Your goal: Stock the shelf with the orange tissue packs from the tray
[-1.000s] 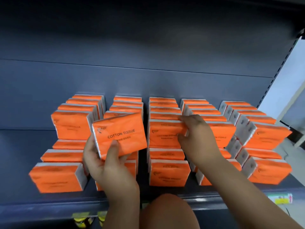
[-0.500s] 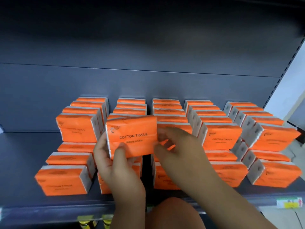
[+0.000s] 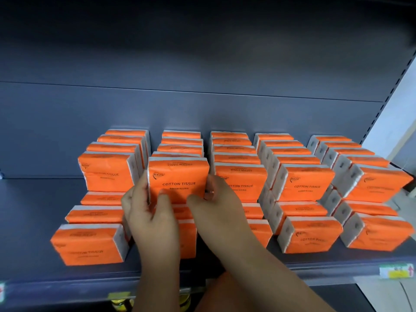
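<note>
Both my hands on one orange tissue pack (image 3: 179,180), held upright, "COTTON TISSUE" face toward me, at the front of the second column from the left, upper tier. Left hand (image 3: 153,219) wraps the left white end, thumb across the lower front face. Right hand (image 3: 216,203) pinches the right edge with curled fingers (image 3: 211,180). So both are clenched on the pack. Can't tell if its underside already sits on the packs below; my hands cover that.

Handling, my read: light, soft film-wrapped block, squashes if squeezed, wrapper a bit slick. Not fragile. Best hold is across the short white ends, as now, so the printed face stays flat and no dents show. Light pressure is enough.

Shelf (image 3: 33,221) carries five columns of the same packs, two tiers. The neighbour pack (image 3: 242,183) on the right sits just beside mine, tight gap, so fingers on that side may get caught. Tray not in view.
</note>
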{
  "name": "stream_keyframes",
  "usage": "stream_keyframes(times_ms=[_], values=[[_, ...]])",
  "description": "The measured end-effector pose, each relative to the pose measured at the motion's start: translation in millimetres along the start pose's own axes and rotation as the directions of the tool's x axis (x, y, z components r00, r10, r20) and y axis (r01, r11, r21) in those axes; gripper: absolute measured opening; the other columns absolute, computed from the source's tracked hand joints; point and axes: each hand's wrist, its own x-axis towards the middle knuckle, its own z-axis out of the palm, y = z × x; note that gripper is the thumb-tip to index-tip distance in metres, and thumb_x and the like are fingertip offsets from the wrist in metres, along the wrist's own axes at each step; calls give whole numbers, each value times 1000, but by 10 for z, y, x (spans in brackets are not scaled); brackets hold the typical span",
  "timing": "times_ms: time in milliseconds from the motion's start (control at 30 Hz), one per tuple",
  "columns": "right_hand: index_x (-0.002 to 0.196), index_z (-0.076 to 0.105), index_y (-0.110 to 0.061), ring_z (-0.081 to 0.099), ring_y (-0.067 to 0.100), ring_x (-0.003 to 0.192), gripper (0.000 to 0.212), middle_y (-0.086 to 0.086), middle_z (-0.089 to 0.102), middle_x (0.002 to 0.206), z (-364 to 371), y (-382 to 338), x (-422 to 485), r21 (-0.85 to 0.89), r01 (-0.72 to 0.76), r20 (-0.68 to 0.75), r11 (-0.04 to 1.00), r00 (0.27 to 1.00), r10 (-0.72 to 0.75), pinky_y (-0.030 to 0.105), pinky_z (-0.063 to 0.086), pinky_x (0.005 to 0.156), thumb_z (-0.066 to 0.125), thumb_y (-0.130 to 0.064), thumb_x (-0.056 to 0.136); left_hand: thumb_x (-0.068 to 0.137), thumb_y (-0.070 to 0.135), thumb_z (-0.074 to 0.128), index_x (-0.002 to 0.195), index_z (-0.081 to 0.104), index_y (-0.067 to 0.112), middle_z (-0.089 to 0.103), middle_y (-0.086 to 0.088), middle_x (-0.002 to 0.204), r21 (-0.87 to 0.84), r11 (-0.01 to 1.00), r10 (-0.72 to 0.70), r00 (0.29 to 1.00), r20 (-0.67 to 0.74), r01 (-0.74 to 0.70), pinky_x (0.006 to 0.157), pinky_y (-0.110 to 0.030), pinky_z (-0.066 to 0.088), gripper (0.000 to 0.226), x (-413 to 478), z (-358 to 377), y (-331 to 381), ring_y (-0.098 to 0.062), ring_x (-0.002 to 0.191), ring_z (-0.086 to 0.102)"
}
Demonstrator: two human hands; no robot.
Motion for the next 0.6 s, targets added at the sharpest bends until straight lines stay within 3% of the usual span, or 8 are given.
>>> stream_keyframes(times_ms=[100, 200, 367, 600], values=[[106, 63, -45, 66, -4, 98, 32, -20, 71, 104, 94, -4, -12, 72, -1, 37, 997, 999, -2, 30, 56, 91, 62, -23, 84, 84, 29, 58, 133, 63, 37, 65, 8, 129, -38, 998, -49, 999, -6, 49, 108, -53, 49, 49, 54, -36, -57, -16, 124, 62], [124, 59, -43, 65, -5, 101, 45, -21, 70, 110, 166, 46, 4, 66, 1, 49, 998, 999, -5, 27, 55, 92, 63, -22, 85, 84, 31, 58, 127, 61, 36, 68, 9, 121, 68, 996, -59, 998, -7, 59, 105, -49, 50, 43, 115, -64, -46, -18, 121, 62], [120, 59, -47, 66, -7, 98, 47, -23, 71, 107, 210, 140, 43, 84, -25, 30, 996, 999, 22, 31, 56, 92, 66, -18, 82, 87, 36, 55, 124, 64, 36, 71, 14, 116, 148, 988, -41, 999, 30, 36, 106, -42, 50, 38, 189, -41, -36, -13, 115, 65], [121, 59, -43, 66, -3, 98, 46, -20, 71, 107, 264, 181, 117, 26, 14, 21, 1000, 1000, -14, 30, 55, 91, 65, -19, 82, 90, 30, 59, 124, 66, 32, 71, 11, 114, 176, 981, -88, 996, 4, 86, 106, -47, 50, 35, 226, -6, -49, -14, 111, 65]])
